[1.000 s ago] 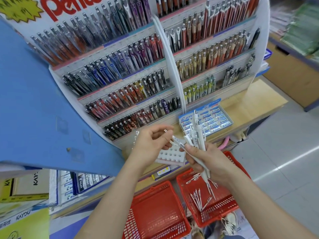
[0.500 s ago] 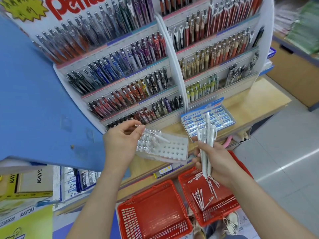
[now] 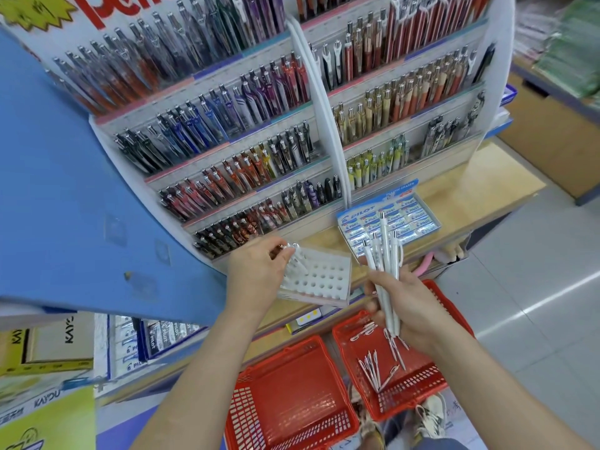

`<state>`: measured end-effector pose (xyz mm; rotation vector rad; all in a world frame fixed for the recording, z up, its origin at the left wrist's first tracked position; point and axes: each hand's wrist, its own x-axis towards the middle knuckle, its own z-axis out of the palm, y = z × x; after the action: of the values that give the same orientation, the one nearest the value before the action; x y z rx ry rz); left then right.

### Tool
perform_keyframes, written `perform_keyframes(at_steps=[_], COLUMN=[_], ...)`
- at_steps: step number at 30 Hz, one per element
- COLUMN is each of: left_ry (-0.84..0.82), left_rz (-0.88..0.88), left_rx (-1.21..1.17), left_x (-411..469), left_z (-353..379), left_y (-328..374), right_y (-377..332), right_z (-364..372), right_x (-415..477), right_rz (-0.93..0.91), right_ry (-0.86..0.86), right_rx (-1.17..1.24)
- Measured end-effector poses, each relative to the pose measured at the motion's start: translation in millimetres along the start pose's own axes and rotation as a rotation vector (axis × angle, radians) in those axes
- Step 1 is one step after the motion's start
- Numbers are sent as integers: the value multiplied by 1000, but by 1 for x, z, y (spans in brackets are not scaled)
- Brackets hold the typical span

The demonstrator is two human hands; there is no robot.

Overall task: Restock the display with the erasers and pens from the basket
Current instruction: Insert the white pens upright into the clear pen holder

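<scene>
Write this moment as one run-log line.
step: pen restock | left hand: pinches white pen at holed tray | right hand: grips bundle of white pens | right red basket: loose pens inside

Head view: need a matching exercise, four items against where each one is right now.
Things:
1. bundle of white pens
2. holed tray
3. eraser box
4. loose pens

Places:
A. in the red basket on the right
B. on the wooden shelf, below the pen racks
C. gripped in the right hand
D. right by the left hand, which pinches a pen at its far-left corner

Pairs: 1-C, 2-D, 3-B, 4-A
</scene>
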<state>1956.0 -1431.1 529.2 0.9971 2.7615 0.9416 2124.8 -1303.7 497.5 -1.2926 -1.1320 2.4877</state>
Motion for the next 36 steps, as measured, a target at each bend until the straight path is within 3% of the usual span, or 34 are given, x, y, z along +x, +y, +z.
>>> perform_keyframes(at_steps=[11,20,29,32,36], left_ry=[-109,-123,-155,-137,-367], left_rz=[44,-92,-102,-114,-275], left_rx=[179,326,457,321,-317], left_x=[4,8,9,7,-1], left_z=[10,17,20,10,1], left_y=[-4,-2,3,15,55], right_y=[5,1,-3,-6,-9], right_z=[-6,-1,3,4,4], right_x=[1,-5,-6,-8,-11], right_rz=[-11,-82,-60,-84,-169], right_ry=[-98,-166,-210,-227,-243], right_rx=[72,0,-3,-42,-224])
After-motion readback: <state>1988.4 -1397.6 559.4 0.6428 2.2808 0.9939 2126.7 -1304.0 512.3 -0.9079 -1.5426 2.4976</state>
